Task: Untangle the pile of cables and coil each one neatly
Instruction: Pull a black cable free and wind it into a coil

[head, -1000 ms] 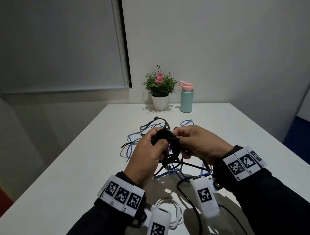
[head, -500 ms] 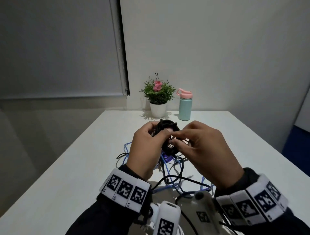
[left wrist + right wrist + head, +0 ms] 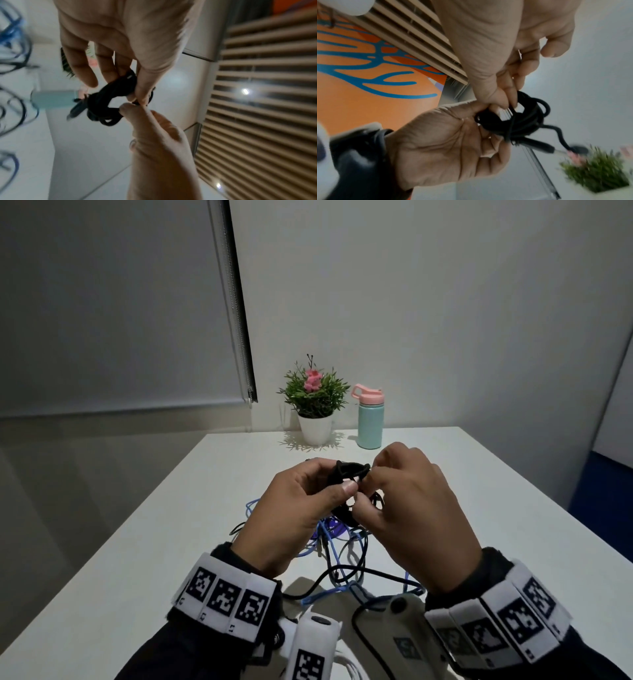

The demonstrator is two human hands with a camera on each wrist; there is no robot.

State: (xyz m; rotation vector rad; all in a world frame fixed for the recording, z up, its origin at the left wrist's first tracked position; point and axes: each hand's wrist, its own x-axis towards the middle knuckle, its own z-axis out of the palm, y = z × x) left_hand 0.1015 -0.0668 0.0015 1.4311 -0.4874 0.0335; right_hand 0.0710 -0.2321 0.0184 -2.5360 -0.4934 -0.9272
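Note:
A small black cable coil [image 3: 349, 470] is held up above the table between both hands. My left hand [image 3: 337, 478] grips the coil with thumb and curled fingers. My right hand [image 3: 367, 478] pinches a strand at the coil's right edge. In the left wrist view the coil [image 3: 111, 97] sits under my left hand [image 3: 126, 87], and the right hand [image 3: 135, 106] pinches it from below. In the right wrist view my right hand [image 3: 506, 104] pinches the coil [image 3: 523, 119], whose plug ends [image 3: 544, 147] stick out. A tangle of blue and black cables [image 3: 342, 553] lies below.
A potted plant [image 3: 315, 405] and a teal bottle with a pink lid [image 3: 370, 419] stand at the far edge of the white table [image 3: 171, 542]. A white cable [image 3: 349, 669] lies at the near edge, between the wrist cameras.
Both hands have lifted the black coil up and away from the pile. The right hand has shifted from gripping beside the coil to pinching a strand at its edge.

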